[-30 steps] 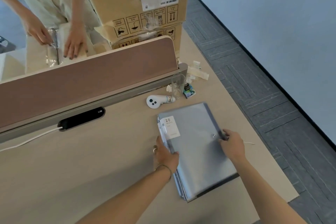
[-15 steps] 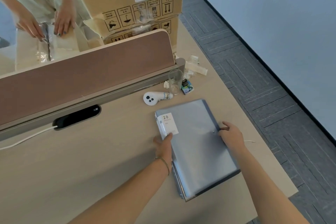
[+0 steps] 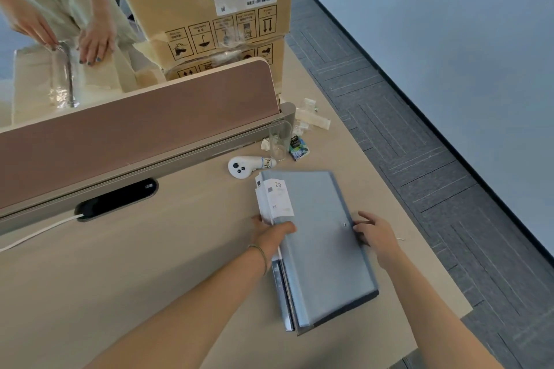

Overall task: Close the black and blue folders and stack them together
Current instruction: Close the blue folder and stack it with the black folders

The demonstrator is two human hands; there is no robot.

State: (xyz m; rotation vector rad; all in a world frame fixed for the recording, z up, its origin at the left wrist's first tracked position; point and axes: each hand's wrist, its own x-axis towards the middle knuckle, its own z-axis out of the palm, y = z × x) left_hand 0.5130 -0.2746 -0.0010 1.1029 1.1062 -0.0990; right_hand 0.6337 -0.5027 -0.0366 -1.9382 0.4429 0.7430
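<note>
Head view: a beige desk (image 3: 150, 278) seen from above, with two bare forearms reaching in from the bottom edge.
Blue folder (image 3: 320, 243): closed, it lies flat on the right part of the desk, on top of the pile.
Black folder (image 3: 347, 313): only a dark edge shows under the blue folder, at its near corner; the two lie stacked.
Paper sheets (image 3: 274, 199): white pages stick out at the left far side of the blue folder; the top one carries the number 20.
Left hand (image 3: 271, 235): it grips the left edge of the blue folder, thumb on the cover, the other fingers hidden under or behind the edge.
Right hand (image 3: 374, 234): fingers lightly spread, the tips touch the right edge of the blue folder; I cannot tell if it pinches it.
White controller (image 3: 247, 165): just beyond the far edge of the folder.
Glass (image 3: 279, 141): upright, near the controller.
Another person: two hands at a table behind the divider (image 3: 135, 135).
</note>
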